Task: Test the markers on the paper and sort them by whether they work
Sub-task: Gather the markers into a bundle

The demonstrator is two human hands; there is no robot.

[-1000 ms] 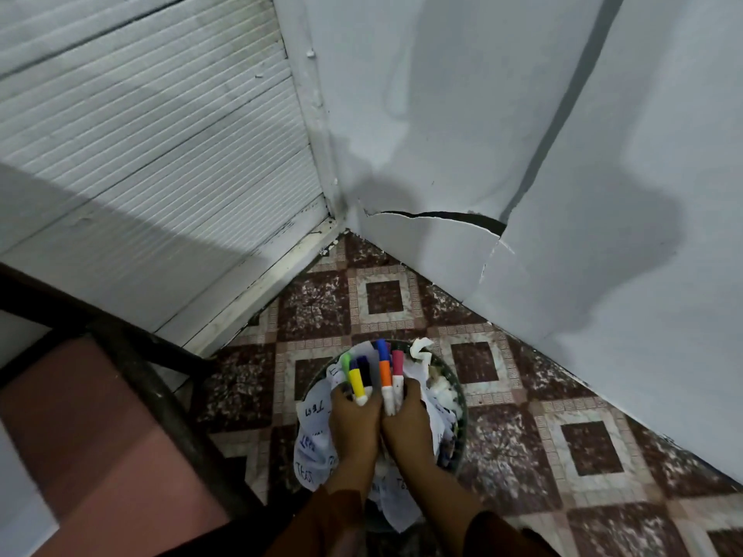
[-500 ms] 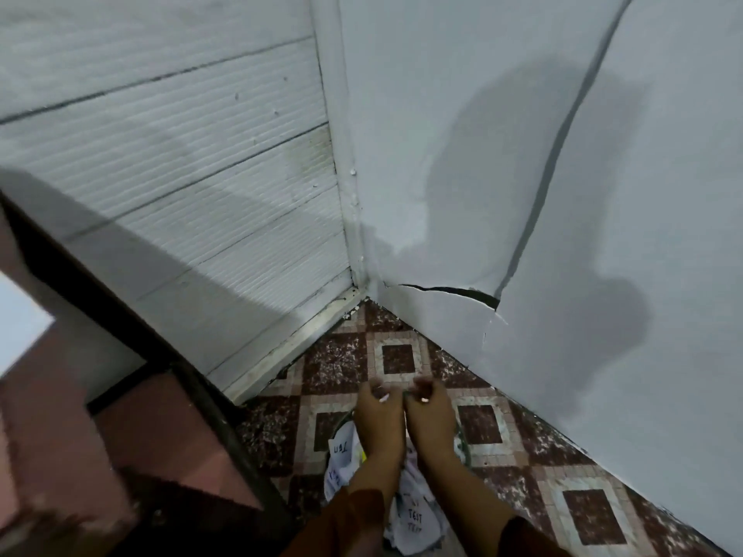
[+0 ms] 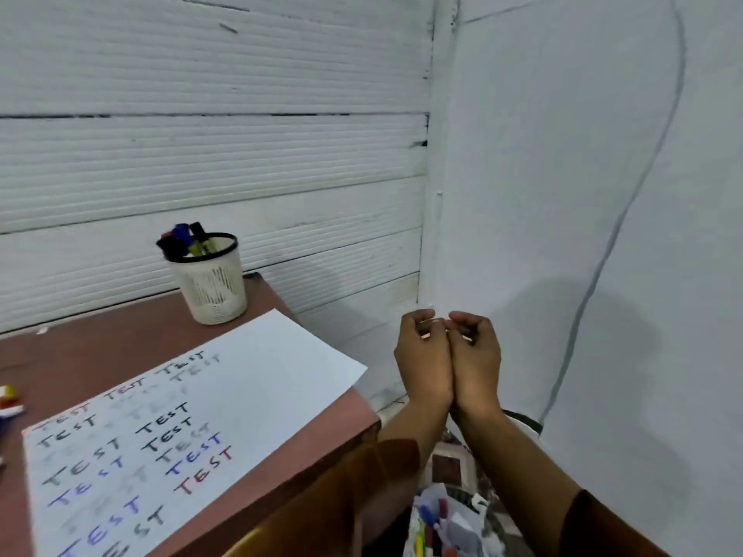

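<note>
At the far left edge of the desk [image 3: 120, 339] we are seeing a small red, yellow and white thing [image 3: 9, 398], too cut off for us to tell what it is. Next to it the paper [image 3: 225, 400] is lying flat on the desk, its near half covered with rows of the word TEST in black, faded grey, blue and red, its far half blank. Behind the paper, near the desk's back corner, a white mesh cup [image 3: 213, 285] with a black rim is standing upright against the ribbed shutter [image 3: 201, 166], holding several markers [image 3: 187, 237] with dark caps. To the right of the desk, out over the gap beside it, we are holding our left hand [image 3: 424, 363] and right hand [image 3: 476, 361] side by side, touching along their inner edges, backs toward us. The fingers [image 3: 420, 317] of both are curling loosely inward and holding nothing. Below our forearms, at the bottom edge, a bin on the tiled floor [image 3: 446, 468] is holding crumpled paper scraps [image 3: 462, 528] and more coloured markers, blue, pink and yellow among them. A plain white wall [image 3: 603, 195] is filling the right side
</note>
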